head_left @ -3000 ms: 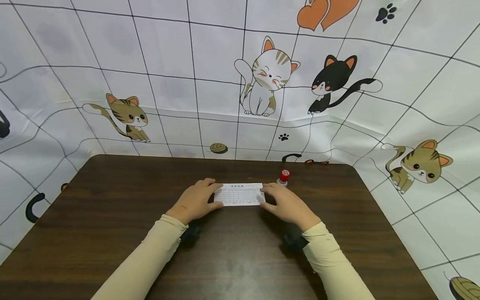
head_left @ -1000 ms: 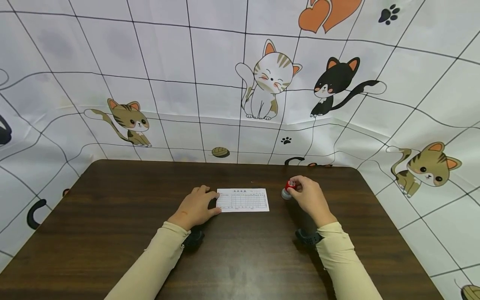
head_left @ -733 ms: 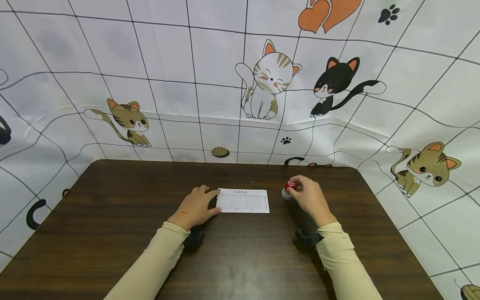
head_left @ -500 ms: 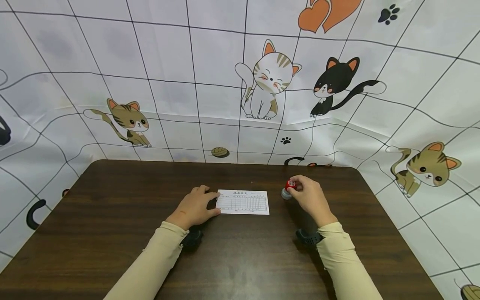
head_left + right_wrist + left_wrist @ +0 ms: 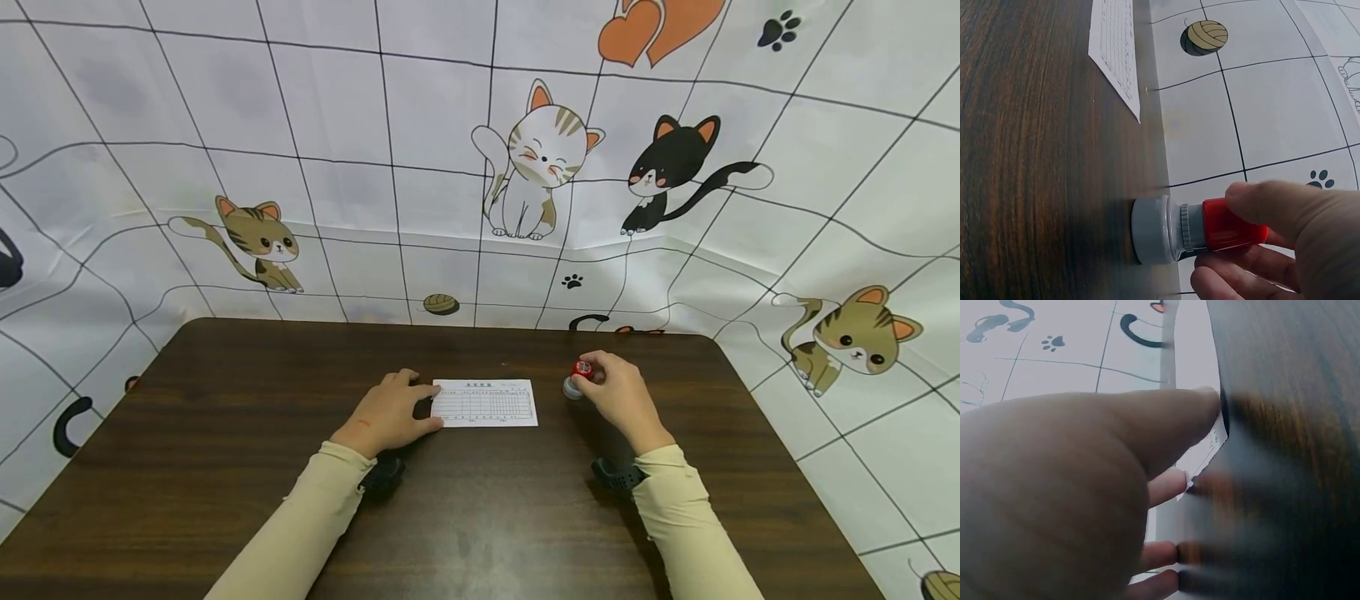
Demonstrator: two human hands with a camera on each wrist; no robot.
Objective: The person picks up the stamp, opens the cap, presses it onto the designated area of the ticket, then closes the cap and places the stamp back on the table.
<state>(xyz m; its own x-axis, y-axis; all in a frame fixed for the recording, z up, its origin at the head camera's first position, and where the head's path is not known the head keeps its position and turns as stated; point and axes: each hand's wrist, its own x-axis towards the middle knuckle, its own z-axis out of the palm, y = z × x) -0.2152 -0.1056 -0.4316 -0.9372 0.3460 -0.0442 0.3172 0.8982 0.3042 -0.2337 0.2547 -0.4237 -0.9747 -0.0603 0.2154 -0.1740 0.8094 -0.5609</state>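
While the left hand [image 5: 385, 417] touched the paper form [image 5: 486, 403] at its nine-o'clock edge, grip spread, the grip of the right hand [image 5: 621, 402] pinched the stamp [image 5: 1196, 225] by its red top [image 5: 1222, 232]. The stamp stood on the tabletop [image 5: 480, 517] at three o'clock from the form. It was judged light, stiff and slightly slippery; the red top offered the surest hold. The form, probably thin and easily creased, called for flat pressure along its edge.

Glossy plastic stamp [image 5: 1195, 226]; matt paper slip [image 5: 484, 404]; smooth wood-grained tabletop [image 5: 480, 508].
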